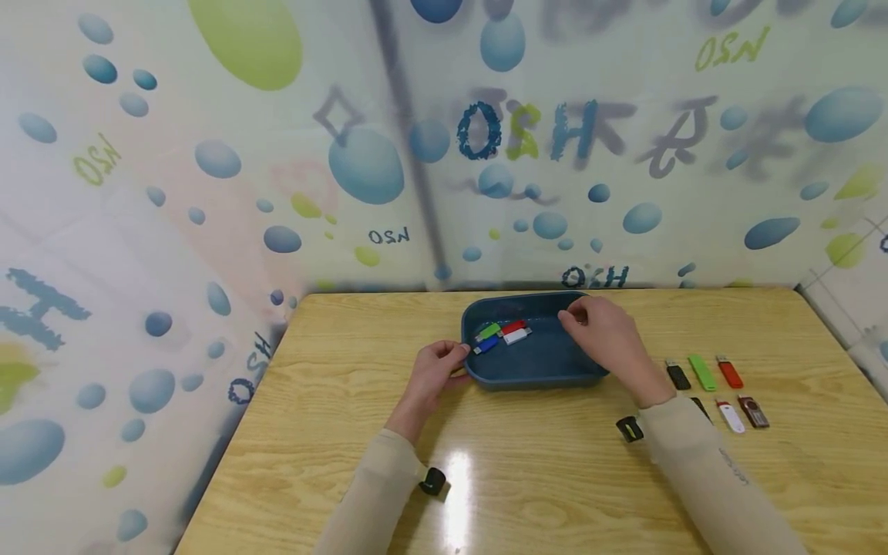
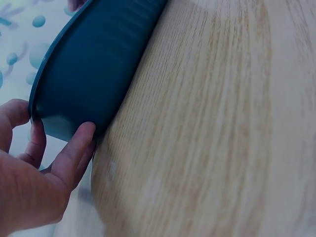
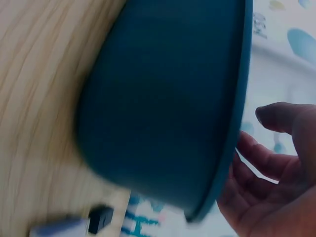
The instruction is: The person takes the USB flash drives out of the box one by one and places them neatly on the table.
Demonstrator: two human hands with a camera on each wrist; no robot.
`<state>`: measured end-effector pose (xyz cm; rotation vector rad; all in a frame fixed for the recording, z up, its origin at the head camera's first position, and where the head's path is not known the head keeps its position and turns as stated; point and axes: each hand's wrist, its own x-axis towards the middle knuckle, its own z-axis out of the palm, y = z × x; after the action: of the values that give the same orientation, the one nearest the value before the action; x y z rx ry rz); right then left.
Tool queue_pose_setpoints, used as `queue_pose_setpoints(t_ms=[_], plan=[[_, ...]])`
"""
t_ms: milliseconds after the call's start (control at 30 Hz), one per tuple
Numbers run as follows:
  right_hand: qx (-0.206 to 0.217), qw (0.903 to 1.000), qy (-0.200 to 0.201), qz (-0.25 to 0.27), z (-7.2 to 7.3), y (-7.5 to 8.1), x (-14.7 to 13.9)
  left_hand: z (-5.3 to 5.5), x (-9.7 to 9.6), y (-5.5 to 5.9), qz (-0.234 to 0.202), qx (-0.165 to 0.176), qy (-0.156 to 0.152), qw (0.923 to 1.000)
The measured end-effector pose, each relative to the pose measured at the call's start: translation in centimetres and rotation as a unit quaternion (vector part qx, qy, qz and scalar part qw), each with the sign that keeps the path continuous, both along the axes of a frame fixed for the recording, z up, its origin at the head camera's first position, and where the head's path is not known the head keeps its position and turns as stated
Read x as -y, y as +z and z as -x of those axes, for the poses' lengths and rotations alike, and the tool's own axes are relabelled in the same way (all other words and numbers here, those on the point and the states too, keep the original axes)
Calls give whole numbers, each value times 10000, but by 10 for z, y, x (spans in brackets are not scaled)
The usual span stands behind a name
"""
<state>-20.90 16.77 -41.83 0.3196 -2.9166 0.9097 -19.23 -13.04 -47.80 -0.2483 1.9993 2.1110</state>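
Note:
A dark blue-green rectangular bin [image 1: 544, 378] stands on the table. Inside its left part lie a green USB stick [image 1: 489, 332], a red one [image 1: 512, 328], a white one [image 1: 516, 336] and a blue one [image 1: 486, 344]. My left hand [image 1: 433, 374] holds the bin's left end, fingertips against the outer wall [image 2: 94, 74] and rim. Over the bin's right end is my right hand [image 1: 603, 331], fingers loosely bent. In the right wrist view its thumb stands apart from the fingers [image 3: 252, 182], with nothing seen between them; part of those fingers is hidden by the rim.
Right of the bin lie several more USB sticks in two rows: black [image 1: 677, 375], green [image 1: 702, 373], red [image 1: 729, 372], white and red [image 1: 731, 417], brownish red [image 1: 753, 412]. Another dark one is partly covered by my right sleeve [image 1: 708, 470]. A patterned wall [image 1: 388, 262] borders the wooden table [image 1: 333, 432].

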Motion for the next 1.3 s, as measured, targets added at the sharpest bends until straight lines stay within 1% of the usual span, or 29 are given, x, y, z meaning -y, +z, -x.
queue_pose_setpoints(t_ms=[267, 500, 633, 900, 1100, 1300], plan=[[139, 9996, 192, -172, 9, -12, 32, 1, 0, -2, -89, -43, -5, 10000], [605, 9959, 427, -513, 21, -22, 55, 1, -1, 0, -82, -24, 11, 10000], [831, 9927, 568, -668, 25, -27, 65, 1, 0, -1, -53, -26, 9, 10000], [1103, 9840, 775, -1166, 27, -33, 72, -1, 0, 0, 51, 34, 10, 10000], [1142, 9815, 858, -1278, 26, -32, 73, -2, -1, 2, 87, 51, 27, 9999], [1120, 9808, 954, -1280, 24, -30, 71, -2, 0, 0, 49, -13, -16, 10000]])
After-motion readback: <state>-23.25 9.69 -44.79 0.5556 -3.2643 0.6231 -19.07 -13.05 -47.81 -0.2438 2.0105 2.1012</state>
